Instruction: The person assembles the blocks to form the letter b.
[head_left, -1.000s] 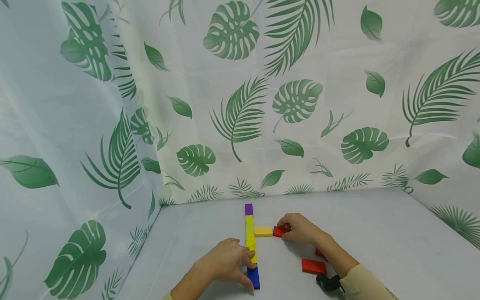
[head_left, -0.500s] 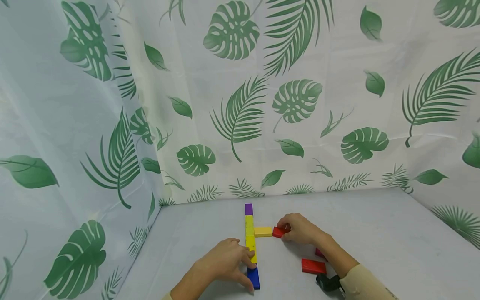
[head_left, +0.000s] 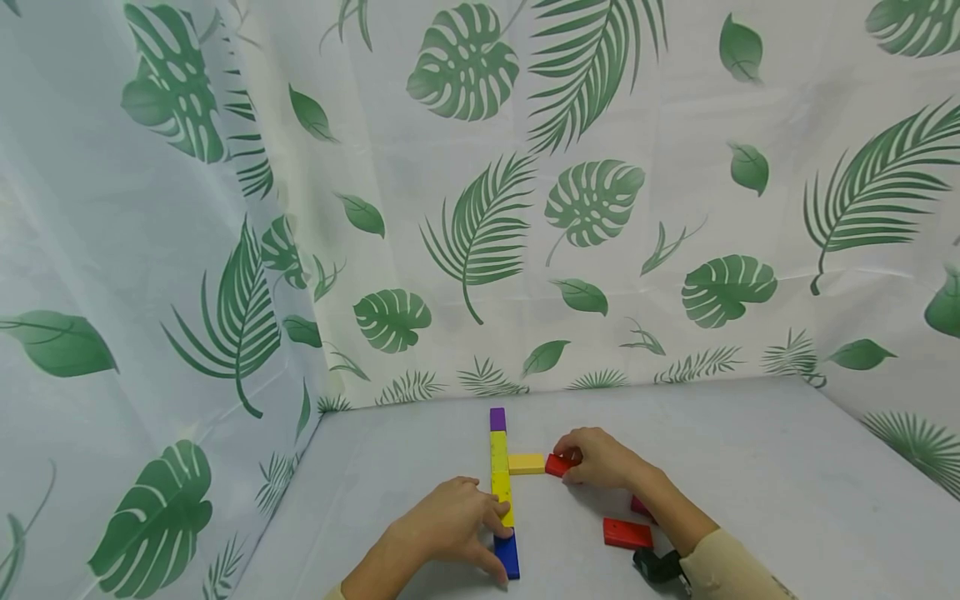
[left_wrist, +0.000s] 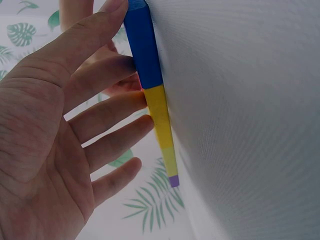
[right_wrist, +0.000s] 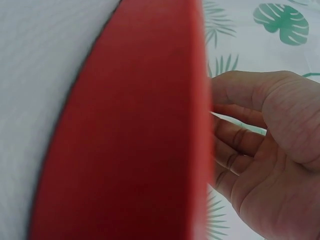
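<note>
two hands: left hand flat against the block row, right hand pinching one red block.

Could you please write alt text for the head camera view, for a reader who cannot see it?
A person's right hand holds a red block beside a short yellow block branching off a line of purple, yellow and blue blocks, which the left hand steadies on a grey table. Another red block lies nearby; leaf-print curtains hang behind.

Grey table: line of purple, yellow, blue blocks; yellow block branching off; red blocks alongside.
</note>
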